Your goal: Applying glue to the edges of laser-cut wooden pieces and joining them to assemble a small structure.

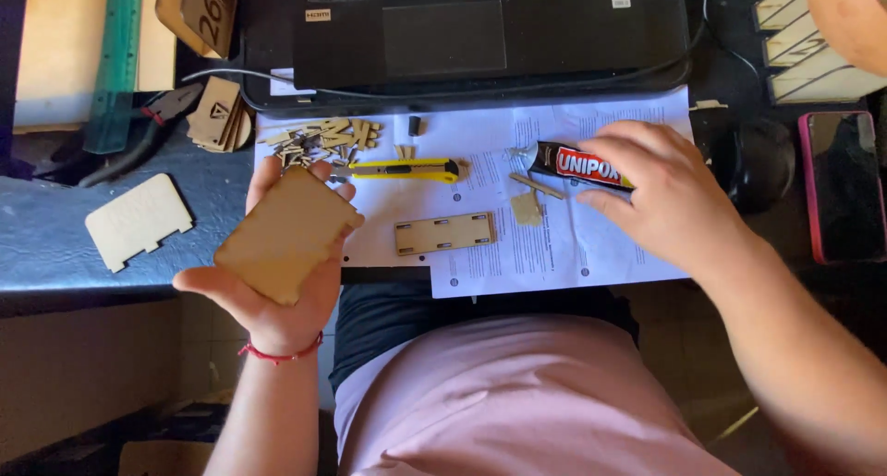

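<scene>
Plywood panel flat in left hand; right hand grips glue tube

Flat wooden panel, black glue tube
</scene>
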